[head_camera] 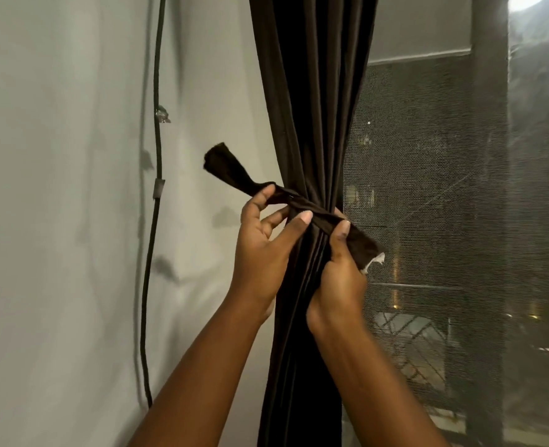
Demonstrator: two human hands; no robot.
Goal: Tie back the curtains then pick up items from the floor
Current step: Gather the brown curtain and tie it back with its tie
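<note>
A gathered curtain (308,124) hangs between a wall (56,188) with a cable (155,221) on its left and a mesh window (428,188) on its right.

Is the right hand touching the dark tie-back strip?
Touching. The head view shows the right hand with its thumb pressed on the tie-back strip against the gathered curtain.

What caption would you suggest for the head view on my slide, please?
Both hands, left hand and right hand, wrap a dark brown fabric tie-back strip around the gathered dark brown curtain.

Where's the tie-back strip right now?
Centre of the head view: the tie-back strip wraps the gathered dark curtain, with the left hand and right hand each gripping an end.
</note>
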